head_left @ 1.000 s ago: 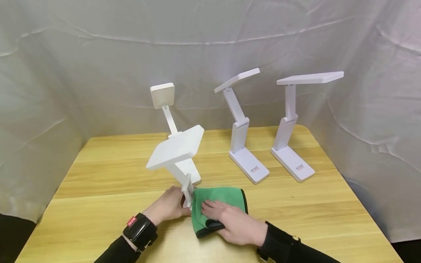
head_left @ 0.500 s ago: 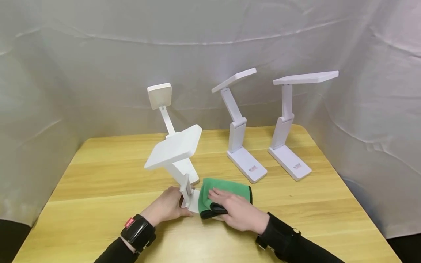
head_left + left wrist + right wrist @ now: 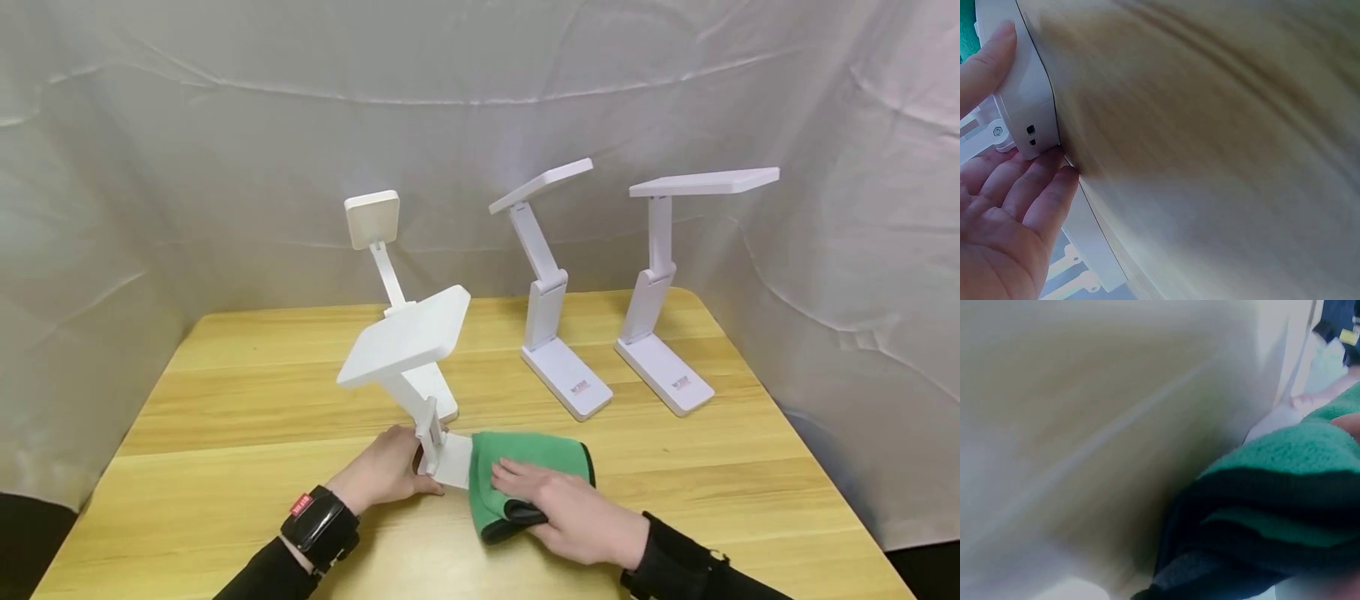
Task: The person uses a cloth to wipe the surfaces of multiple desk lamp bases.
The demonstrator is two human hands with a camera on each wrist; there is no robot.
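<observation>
In the head view my left hand (image 3: 388, 468) holds the near end of a white folding desk lamp (image 3: 405, 337) by its base. The left wrist view shows the thumb lying on top of that base (image 3: 1030, 103) and the fingers against its end, beside two small ports. My right hand (image 3: 566, 508) grips a folded green cloth (image 3: 536, 450) with black edging, laid over the right part of the base. A fold of the cloth bunches by the thumb, which is mostly hidden. In the right wrist view the cloth (image 3: 1291, 450) covers most of the base.
Directly behind the held lamp stands a second white lamp (image 3: 372, 221), its base partly hidden. Two more white lamps, a middle one (image 3: 543, 308) and a right one (image 3: 652, 300), stand farther back on the wooden table (image 3: 247, 400). Pale fabric (image 3: 450, 50) hangs behind and at both sides.
My right hand has slid the cloth rightward along the base, uncovering the part next to the lamp's hinge. My left hand keeps its hold on the base.
</observation>
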